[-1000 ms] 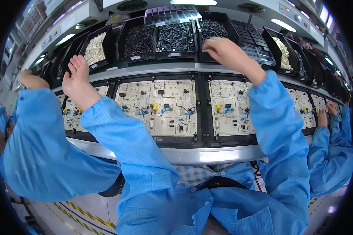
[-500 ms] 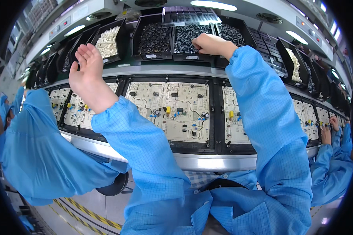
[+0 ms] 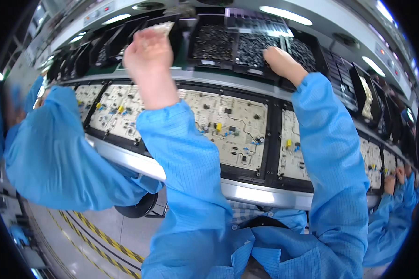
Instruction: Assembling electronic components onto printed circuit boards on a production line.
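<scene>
Two bare hands of yours reach past the tabletop's (image 3: 265, 193) rear edge. Your left hand (image 3: 151, 53) is raised palm-up, fingers loosely open; blur hides whether anything small lies in it, though the cupped palm would suit holding loose parts. Your right hand (image 3: 284, 64) has its fingers bunched over the right side of the middle bin of small black components (image 3: 256, 49); you can't tell whether they grip one. The bins probably line the rear edge for easy reach, while the circuit boards (image 3: 242, 121) lie face-up in black frames (image 3: 271, 139) between the front and rear edges, likely to keep them square. Half a second ago, your left hand stood in front of the bin of white parts (image 3: 164, 28); now it covers most of that. Your right hand remains at the same middle bin.
</scene>
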### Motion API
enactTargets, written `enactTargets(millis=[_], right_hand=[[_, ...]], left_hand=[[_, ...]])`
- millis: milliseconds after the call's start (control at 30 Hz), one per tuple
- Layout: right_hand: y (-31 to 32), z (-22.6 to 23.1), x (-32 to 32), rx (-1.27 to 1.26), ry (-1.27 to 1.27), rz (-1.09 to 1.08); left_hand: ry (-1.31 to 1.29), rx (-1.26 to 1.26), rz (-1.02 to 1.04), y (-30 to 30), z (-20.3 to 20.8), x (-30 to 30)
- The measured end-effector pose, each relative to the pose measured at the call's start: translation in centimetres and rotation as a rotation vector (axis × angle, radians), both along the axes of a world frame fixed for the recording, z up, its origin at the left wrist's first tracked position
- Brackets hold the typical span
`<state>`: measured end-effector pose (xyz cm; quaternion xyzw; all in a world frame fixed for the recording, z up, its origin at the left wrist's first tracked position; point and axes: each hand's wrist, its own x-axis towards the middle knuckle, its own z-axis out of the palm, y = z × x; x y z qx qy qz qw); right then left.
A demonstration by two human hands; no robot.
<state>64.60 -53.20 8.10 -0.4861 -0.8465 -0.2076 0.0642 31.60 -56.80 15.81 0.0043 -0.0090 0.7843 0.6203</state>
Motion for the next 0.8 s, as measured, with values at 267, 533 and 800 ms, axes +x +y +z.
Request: enactTargets(millis=[267,533,800], right_hand=[[-3.1,2.3,-0.8,-0.088,0.517,0.222],[0.7,5.7,-11.5,-0.238,0.696,0.328],[5.0,6.1,-26.0,-0.372,0.863,0.581]], left_hand=[[2.944,-0.377,1.721,5.2,0.3,-16.2],[3.316,-1.765,1.373,6.6,-5.7,-31.6],[3.021,-0.728,1.351,5.0,-5.5,-27.6]])
